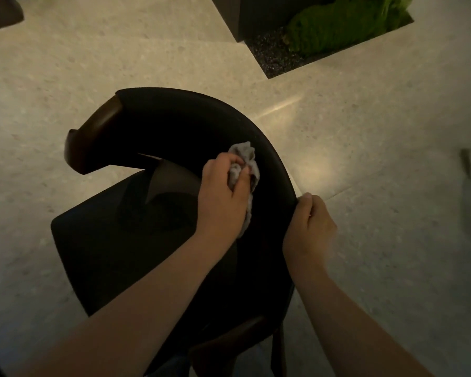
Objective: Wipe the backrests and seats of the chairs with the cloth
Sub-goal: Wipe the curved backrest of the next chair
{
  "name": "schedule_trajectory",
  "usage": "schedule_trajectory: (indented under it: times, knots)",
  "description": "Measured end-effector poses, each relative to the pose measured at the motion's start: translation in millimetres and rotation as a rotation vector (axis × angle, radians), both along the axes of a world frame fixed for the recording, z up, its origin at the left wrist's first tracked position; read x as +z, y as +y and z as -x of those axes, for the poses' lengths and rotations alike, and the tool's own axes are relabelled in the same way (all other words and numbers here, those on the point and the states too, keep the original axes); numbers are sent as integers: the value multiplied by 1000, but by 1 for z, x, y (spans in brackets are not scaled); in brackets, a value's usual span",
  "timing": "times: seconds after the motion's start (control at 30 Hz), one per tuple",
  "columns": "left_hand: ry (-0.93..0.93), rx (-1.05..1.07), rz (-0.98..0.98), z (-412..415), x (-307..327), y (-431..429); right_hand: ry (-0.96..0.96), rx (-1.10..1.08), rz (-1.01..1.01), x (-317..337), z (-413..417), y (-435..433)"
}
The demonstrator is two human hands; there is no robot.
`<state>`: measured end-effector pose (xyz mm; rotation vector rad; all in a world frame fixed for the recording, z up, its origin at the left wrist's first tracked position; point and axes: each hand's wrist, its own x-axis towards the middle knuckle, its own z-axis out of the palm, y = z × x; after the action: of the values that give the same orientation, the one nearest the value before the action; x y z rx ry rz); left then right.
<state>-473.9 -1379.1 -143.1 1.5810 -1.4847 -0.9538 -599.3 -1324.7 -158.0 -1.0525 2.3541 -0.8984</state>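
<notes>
1 chair (152, 240) | left hand (223, 202) grips 1 cloth (245, 164) | right hand (307, 224) grips backrest (272, 164)

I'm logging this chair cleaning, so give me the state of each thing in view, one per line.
Cloth: bunched, pressed on the backrest's inner face.
Left hand: shut on the cloth.
Right hand: gripping the backrest's top edge.
Backrest: upright, curved, being wiped.
Seat: bare, nothing on it.
Planter: holds green plants.
</notes>
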Motion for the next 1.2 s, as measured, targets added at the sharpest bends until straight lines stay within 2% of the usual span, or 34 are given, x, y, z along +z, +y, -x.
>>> schedule_trajectory:
  times: [0.2, 0.37, 0.53, 0.7, 0.87, 1.2]
  knots:
    - [-39, -30, 70, 31, 5, -9, -4, 31, 9, 4, -1, -3]
    - [-225, 11, 160, 45, -2, -15, -27, 42, 26, 4, 0, -2]
    - [-98, 129, 131, 41, -11, -12, -26, 51, 36, 4, 0, -1]
    - [-116, 283, -55, 11, -37, 8, -11, 65, 39, 2, 0, 0]
    - [-53, 255, 106, 24, -24, -5, -26, 54, 59, 0, 0, 0]
    - [8, 335, 140, 44, -46, -7, -38, 38, 92, -3, 1, 1]
